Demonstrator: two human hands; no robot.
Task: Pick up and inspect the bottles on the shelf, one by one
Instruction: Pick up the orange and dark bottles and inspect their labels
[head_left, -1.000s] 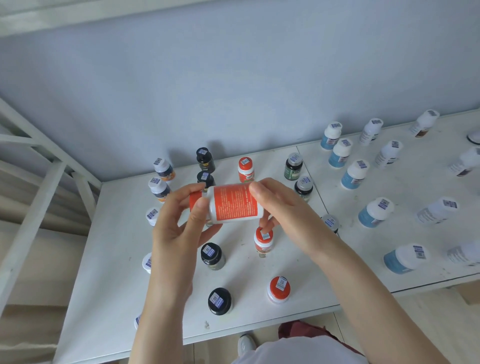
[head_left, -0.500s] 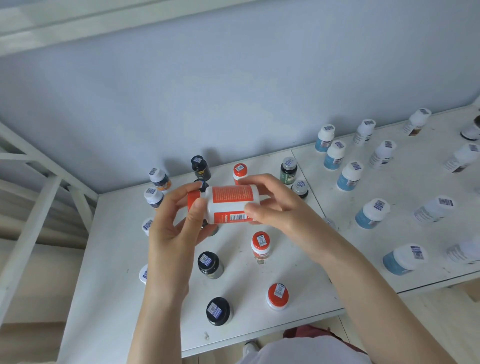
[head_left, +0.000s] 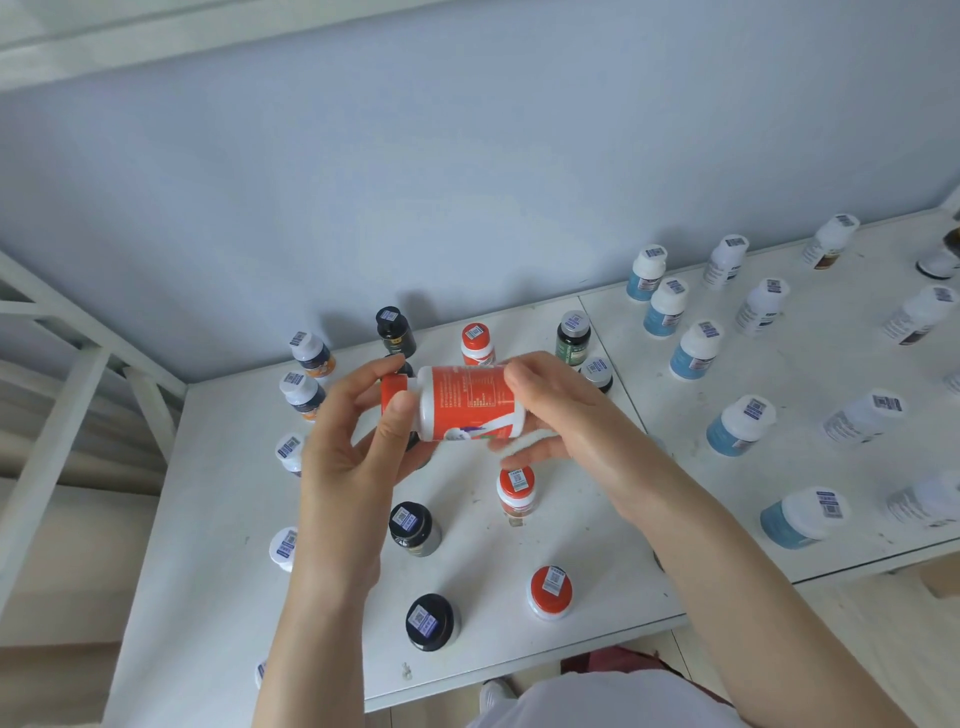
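Pale blue wall (head_left: 467, 182) — white frame (head_left: 52, 452) left.

Front-left of the shelf (head_left: 208, 597) is bare, so that's the easy way in. The middle is tight: two black-cap bottles (head_left: 415, 527) and two red-cap bottles (head_left: 516, 491) stand close together. Blue-label bottles (head_left: 693, 348) crowd the right board, and a white frame brace (head_left: 149, 413) blocks the back-left corner.

My left hand (head_left: 348, 467) and right hand (head_left: 566, 421) hold the bottle (head_left: 464, 408) sideways above the shelf (head_left: 218, 519), with more bottles (head_left: 743, 423) standing beneath and to the right.
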